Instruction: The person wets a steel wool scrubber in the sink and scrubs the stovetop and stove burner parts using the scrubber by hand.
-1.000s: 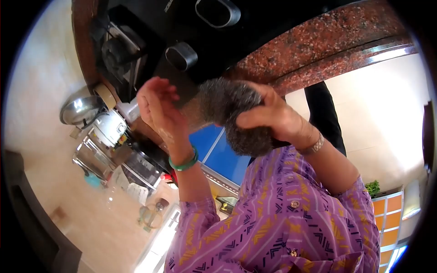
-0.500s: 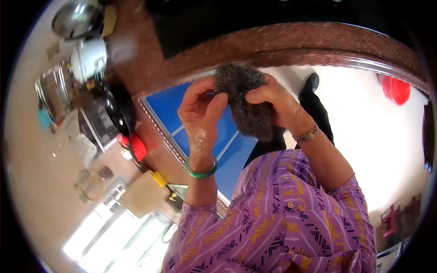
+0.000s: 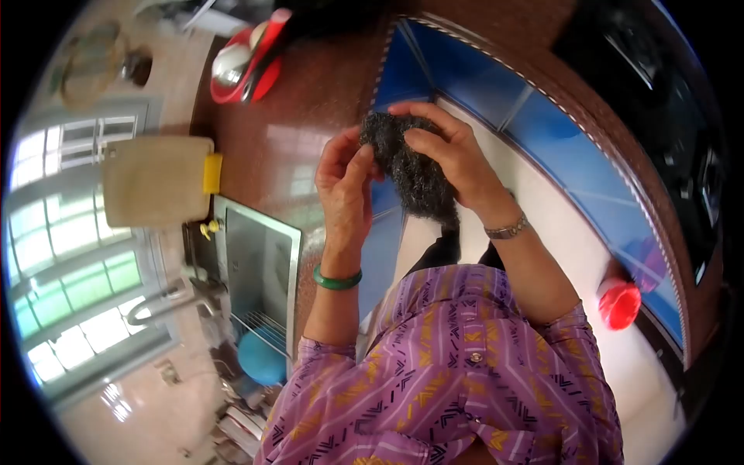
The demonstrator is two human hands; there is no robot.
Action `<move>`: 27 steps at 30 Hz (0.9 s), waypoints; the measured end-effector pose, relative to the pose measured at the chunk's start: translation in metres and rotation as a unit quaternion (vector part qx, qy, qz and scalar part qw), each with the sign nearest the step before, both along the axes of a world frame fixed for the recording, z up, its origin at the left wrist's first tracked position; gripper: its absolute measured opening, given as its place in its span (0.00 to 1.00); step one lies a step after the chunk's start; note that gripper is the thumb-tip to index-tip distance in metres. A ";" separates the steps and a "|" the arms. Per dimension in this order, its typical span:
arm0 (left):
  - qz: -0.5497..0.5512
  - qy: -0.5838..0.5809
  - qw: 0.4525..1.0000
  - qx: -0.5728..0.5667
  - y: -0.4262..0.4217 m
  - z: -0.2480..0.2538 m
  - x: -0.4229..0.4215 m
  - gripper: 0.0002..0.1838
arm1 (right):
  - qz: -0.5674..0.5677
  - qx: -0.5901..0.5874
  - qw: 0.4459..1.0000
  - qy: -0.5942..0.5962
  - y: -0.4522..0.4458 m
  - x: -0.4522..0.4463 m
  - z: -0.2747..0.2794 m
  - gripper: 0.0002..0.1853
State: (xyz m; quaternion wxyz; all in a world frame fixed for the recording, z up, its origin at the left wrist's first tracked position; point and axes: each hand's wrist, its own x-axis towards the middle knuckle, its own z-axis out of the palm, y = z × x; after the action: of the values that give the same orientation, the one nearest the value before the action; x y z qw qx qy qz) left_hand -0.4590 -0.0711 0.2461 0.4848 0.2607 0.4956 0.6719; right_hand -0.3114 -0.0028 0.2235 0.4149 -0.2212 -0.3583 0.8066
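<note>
A dark grey, tangled wad of steel wool (image 3: 415,182) hangs between my two hands. My left hand (image 3: 345,182), with a green bangle at the wrist, pinches its upper left edge between thumb and fingers. On the other side, my right hand (image 3: 457,159), below which sits a metal watch, grips the upper right part with the thumb across the front. The lower end of the wad dangles free over the floor.
To the left is a metal sink (image 3: 260,232) with a blue basin (image 3: 262,356) beside its wire rack. A cutting board (image 3: 155,182) stands near the window. A red container of utensils (image 3: 263,77) sits on the brown counter (image 3: 310,124). A black hob (image 3: 643,101) lies right; a red bin (image 3: 618,304) is on the floor.
My view has swung toward the sink and window, so the hob has shifted to the right side. Both hands keep hold of the steel wool, and my right fingers have moved to its top edge.
</note>
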 end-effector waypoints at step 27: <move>0.410 0.276 0.858 -0.140 -0.172 -0.019 -0.265 0.11 | 0.384 0.123 0.903 -0.147 -0.056 -0.303 0.001 0.13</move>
State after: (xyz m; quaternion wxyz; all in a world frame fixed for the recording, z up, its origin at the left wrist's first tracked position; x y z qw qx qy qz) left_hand -0.7240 -0.2428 0.2266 0.0396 0.1380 0.7603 0.6335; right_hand -0.6149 -0.0584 0.2245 0.0391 -0.1296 -0.5685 0.8115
